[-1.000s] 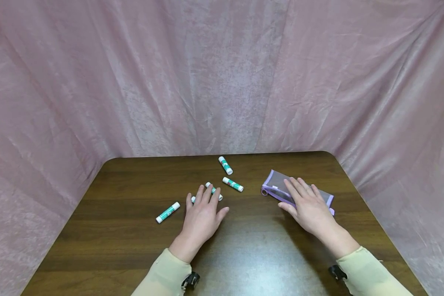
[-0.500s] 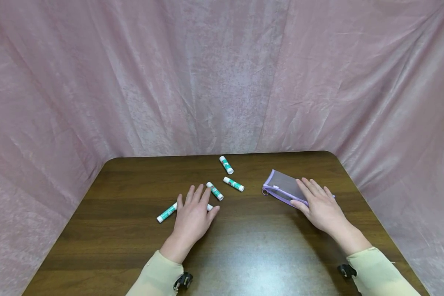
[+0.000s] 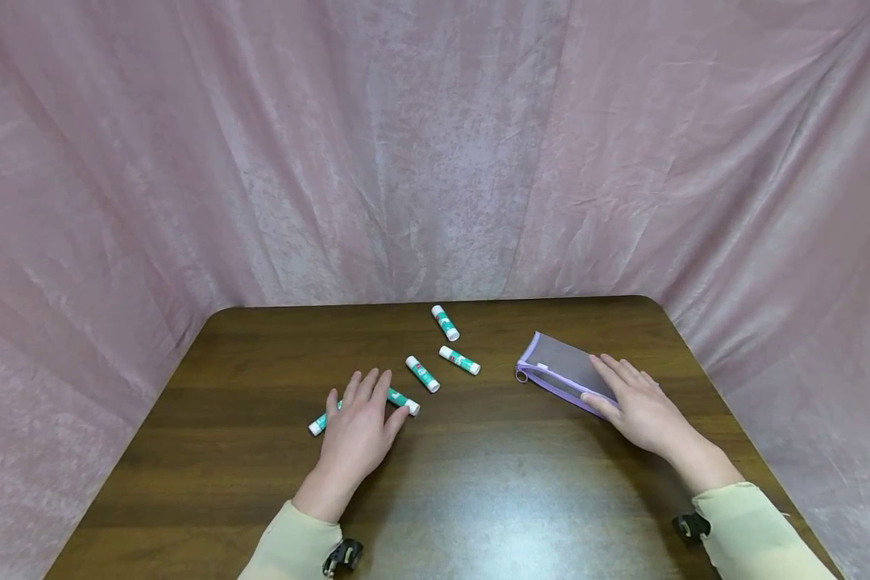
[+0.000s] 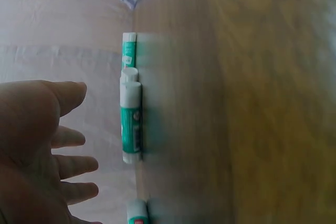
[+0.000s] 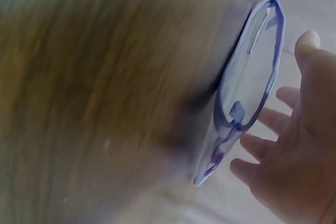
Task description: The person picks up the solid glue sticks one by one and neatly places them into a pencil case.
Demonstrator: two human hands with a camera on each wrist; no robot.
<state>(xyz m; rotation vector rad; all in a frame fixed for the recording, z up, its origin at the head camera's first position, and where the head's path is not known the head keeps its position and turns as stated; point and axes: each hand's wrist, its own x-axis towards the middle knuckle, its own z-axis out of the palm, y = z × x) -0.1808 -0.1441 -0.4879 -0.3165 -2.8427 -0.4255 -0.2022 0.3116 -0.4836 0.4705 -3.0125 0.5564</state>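
Several green-and-white glue sticks lie scattered on the table. My left hand (image 3: 355,435), fingers spread and straight, hangs over two of them: one glue stick (image 3: 319,424) pokes out on its left, another glue stick (image 3: 404,402) by its thumb. The left wrist view shows a gap between the hand (image 4: 31,145) and the nearest glue stick (image 4: 131,124). To the right lies a purple-edged mesh zipper pouch (image 3: 561,364), its mouth gaping in the right wrist view. My right hand (image 3: 641,411) extends loosely over the pouch's right end, hiding it; whether the fingers touch it I cannot tell.
Farther back on the brown wooden table (image 3: 261,346) lie three more glue sticks, among them one near the back edge (image 3: 445,322). A pink curtain (image 3: 435,161) hangs behind and around the table.
My left hand has moved left and toward me, uncovering one glue stick and partly covering the leftmost. My right hand has shifted right and slightly nearer, uncovering more of the pouch.
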